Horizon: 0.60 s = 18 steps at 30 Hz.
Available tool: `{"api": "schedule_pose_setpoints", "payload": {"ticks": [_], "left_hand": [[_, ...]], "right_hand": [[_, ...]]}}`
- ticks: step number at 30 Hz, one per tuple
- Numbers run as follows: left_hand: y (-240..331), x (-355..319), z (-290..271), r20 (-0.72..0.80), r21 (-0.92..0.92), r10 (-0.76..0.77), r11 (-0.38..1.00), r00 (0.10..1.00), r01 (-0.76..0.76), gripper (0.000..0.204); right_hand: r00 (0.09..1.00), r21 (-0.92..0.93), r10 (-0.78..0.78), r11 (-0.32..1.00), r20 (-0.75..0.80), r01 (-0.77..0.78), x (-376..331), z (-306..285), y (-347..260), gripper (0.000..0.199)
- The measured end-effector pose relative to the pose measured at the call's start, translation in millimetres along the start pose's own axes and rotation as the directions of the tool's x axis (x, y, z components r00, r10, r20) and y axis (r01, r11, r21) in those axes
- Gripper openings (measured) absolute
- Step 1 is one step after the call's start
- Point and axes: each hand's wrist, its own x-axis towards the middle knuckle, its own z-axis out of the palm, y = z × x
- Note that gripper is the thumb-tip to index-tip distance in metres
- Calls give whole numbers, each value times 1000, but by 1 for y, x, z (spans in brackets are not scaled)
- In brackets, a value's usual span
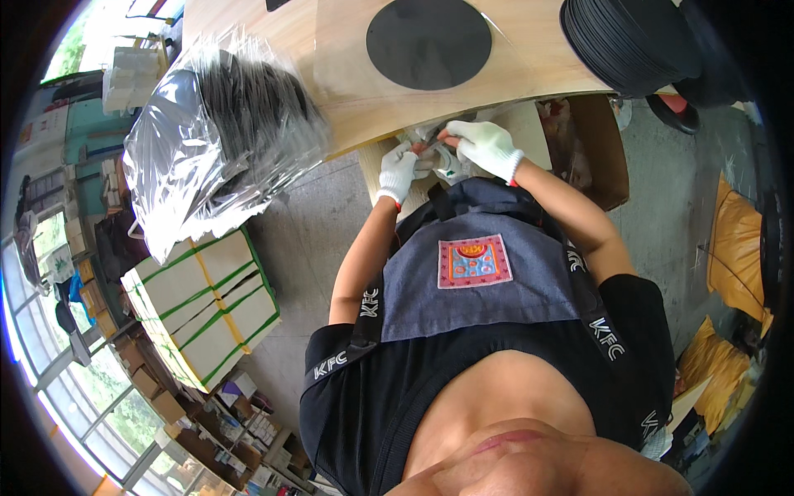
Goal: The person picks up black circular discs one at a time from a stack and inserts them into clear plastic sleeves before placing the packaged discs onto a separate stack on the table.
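Observation:
My left hand, in a white glove with bare fingertips, is just under the table's front edge, its fingers closed. Close on its right, my right hand wears a similar glove, with thumb and finger pinched together. Whatever lies between the fingertips is too small and hidden to name. Beneath the hands, above my lap, a crumpled white piece shows in part. On the table ahead lies a flat black disc, on what looks like a clear sheet.
Clear plastic wrap surrounds a stack of black discs at the table's left. Another disc stack stands at right. An open cardboard box sits below the table. A strapped white block and yellow sacks flank me.

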Motion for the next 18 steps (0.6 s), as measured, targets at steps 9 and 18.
{"api": "schedule_pose_setpoints", "payload": {"ticks": [9,18], "left_hand": [[3,-3,-9,70,-126,32,992,997,-23,22],[-20,-16,-32,-78,59,153,987,985,-148,20]], "right_hand": [[971,-576,-210,782,115,237,36,50,-6,18],[821,950,490,243,-294,195,-78,-137,151,23]]}}
